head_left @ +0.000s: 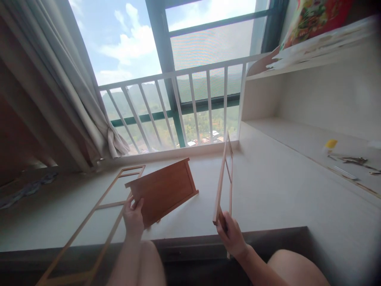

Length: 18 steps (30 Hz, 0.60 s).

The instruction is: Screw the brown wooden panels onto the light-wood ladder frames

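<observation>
My left hand (133,216) grips the near left end of a reddish-brown wooden panel (163,190), thumb on its face. The panel is tilted, with short tabs sticking out at its corners. In my right hand (232,234), fingers are wrapped round a crosspiece of a narrow wooden frame (222,178), which stands on edge and points toward the window. A second wooden frame (99,206), ladder-like with crossbars, lies at the left, passing behind my left hand and over the platform's front edge. Small pieces partly show beneath the panel; I cannot make out what they are.
A white platform (262,190) spreads before me, with a dark recess below its front edge. Behind it stand a white railing (178,75) and a window. A grey curtain (59,71) hangs left. On the right shelf lie a yellow-capped bottle (330,145) and metal tools (353,160).
</observation>
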Each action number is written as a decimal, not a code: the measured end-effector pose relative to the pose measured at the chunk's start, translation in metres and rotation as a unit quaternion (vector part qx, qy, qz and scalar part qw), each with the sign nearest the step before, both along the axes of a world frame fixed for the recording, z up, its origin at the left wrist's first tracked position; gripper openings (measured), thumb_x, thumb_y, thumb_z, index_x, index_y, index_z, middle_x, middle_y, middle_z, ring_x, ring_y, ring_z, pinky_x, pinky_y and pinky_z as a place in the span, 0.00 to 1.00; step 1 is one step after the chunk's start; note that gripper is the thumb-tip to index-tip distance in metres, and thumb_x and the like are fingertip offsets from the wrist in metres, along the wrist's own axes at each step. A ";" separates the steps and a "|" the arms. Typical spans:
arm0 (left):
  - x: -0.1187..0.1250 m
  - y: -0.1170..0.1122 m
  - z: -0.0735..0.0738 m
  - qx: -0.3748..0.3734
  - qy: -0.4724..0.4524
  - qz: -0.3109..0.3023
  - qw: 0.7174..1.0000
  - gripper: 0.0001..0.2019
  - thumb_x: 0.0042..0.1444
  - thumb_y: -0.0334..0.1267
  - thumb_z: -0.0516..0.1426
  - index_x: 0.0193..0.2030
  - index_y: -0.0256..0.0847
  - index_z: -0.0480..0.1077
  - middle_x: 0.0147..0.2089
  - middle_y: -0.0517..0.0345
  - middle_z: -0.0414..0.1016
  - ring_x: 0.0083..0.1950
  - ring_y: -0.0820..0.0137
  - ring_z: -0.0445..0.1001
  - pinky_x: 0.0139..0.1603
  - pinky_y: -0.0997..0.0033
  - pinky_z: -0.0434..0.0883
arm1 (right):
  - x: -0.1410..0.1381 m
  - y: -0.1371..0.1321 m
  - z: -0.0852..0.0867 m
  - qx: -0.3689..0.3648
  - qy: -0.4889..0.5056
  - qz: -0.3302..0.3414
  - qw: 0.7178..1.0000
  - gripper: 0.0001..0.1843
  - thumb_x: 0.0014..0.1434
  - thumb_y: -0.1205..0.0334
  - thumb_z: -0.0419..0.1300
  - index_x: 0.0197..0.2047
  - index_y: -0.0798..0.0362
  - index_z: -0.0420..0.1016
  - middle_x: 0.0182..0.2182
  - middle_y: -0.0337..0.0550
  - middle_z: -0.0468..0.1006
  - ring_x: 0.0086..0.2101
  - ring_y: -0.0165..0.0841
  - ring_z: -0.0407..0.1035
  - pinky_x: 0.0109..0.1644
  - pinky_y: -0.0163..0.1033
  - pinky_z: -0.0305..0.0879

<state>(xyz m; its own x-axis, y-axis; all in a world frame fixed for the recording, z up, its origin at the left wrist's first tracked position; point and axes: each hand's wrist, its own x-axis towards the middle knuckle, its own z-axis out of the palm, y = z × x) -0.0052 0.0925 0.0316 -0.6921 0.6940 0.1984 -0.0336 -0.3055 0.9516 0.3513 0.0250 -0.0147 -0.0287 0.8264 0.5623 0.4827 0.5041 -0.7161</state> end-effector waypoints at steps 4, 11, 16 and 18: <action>0.031 -0.001 0.000 0.007 -0.005 -0.082 0.997 0.24 0.45 0.42 0.67 0.51 0.40 0.74 0.47 0.54 0.79 0.48 0.64 0.76 0.56 0.60 0.70 | 0.022 -0.004 -0.007 -0.033 0.058 -0.023 0.997 0.12 0.65 0.51 0.49 0.32 0.48 0.62 0.22 0.38 0.66 0.24 0.33 0.62 0.29 0.38 0.63; 0.080 0.003 -0.018 -0.016 -0.108 -0.178 0.978 0.24 0.39 0.40 0.70 0.46 0.43 0.76 0.46 0.58 0.79 0.47 0.65 0.76 0.53 0.61 0.74 | 0.049 -0.002 -0.016 -0.060 0.159 -0.056 0.984 0.14 0.66 0.49 0.48 0.39 0.51 0.65 0.31 0.43 0.70 0.32 0.35 0.67 0.39 0.40 0.68; 0.086 0.012 -0.039 -0.037 -0.107 -0.231 0.966 0.25 0.35 0.40 0.71 0.44 0.44 0.76 0.47 0.57 0.79 0.49 0.63 0.76 0.50 0.63 0.75 | 0.065 0.007 -0.007 -0.110 0.225 -0.041 0.967 0.16 0.67 0.50 0.49 0.53 0.51 0.61 0.30 0.38 0.68 0.24 0.29 0.63 0.27 0.34 0.63; 0.088 0.017 -0.045 -0.040 -0.113 -0.247 0.962 0.25 0.35 0.42 0.71 0.43 0.44 0.76 0.47 0.56 0.79 0.49 0.62 0.76 0.51 0.64 0.75 | 0.073 0.012 -0.002 -0.100 0.201 -0.047 0.973 0.19 0.67 0.51 0.48 0.57 0.51 0.59 0.30 0.37 0.68 0.22 0.28 0.61 0.25 0.34 0.62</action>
<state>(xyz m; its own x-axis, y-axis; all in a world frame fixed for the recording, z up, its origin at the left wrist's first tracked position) 0.0825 0.1091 -0.0133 -0.2930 0.9560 0.0147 -0.3638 -0.1257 0.9230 0.4239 0.0370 -0.0168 0.2414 0.9085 0.3410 0.1799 0.3034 -0.9357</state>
